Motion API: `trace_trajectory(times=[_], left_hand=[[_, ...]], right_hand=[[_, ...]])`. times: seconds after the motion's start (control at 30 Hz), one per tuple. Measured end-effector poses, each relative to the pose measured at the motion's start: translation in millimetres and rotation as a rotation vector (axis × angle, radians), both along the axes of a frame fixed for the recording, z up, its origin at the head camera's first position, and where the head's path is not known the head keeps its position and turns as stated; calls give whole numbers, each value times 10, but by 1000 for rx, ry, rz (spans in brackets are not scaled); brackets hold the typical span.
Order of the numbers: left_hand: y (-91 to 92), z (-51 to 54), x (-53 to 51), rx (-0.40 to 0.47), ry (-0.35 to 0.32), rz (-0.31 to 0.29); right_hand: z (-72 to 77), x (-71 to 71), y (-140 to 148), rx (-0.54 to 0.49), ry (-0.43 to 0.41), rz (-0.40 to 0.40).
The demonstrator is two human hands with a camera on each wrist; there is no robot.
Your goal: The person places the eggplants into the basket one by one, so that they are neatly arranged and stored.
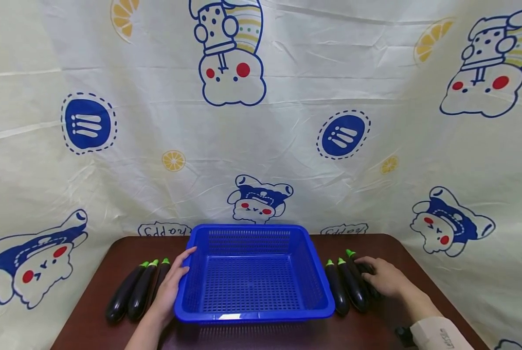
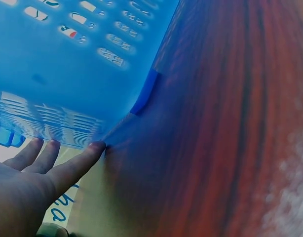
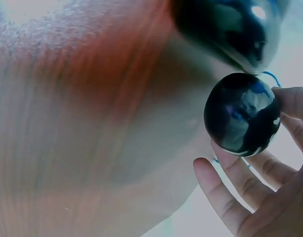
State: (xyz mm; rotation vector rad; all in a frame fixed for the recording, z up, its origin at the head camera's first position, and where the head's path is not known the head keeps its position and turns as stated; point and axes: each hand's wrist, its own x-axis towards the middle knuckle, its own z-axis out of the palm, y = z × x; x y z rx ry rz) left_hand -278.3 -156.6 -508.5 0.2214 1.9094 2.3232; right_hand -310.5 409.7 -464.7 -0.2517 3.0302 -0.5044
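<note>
A blue plastic basket (image 1: 278, 315) with slotted sides stands in the middle of the table, nothing lying in it. Against its left wall rests my left hand (image 1: 168, 290), and the left wrist view shows the extended fingers (image 2: 75, 168) touching the slotted side. To the right of the basket, my right hand (image 1: 385, 277) holds the outermost eggplant (image 3: 240, 116) between thumb and fingers. Another dark eggplant (image 3: 225, 29) lies close beside it. In the head view the hand hides much of the held one. Two neighbouring eggplants (image 1: 337, 289) (image 1: 354, 287) lie nearer the basket.
Three eggplants (image 1: 140, 294) lie side by side left of the basket, the innermost partly behind my left arm. The brown table (image 1: 94, 301) ends at a pale printed cloth (image 1: 287, 146) hanging behind and at both sides.
</note>
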Motion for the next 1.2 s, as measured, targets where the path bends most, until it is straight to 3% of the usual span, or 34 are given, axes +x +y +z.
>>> trace_trajectory(times=[0.37, 0.67, 1.2], left_hand=[[15, 21, 23, 42, -6, 13], [3, 29, 3, 20, 1, -17], [17, 2, -7, 35, 7, 9]], right_hand=[[322, 77, -289, -7, 56, 33], [627, 122, -629, -30, 63, 67], [885, 119, -926, -30, 89, 123]])
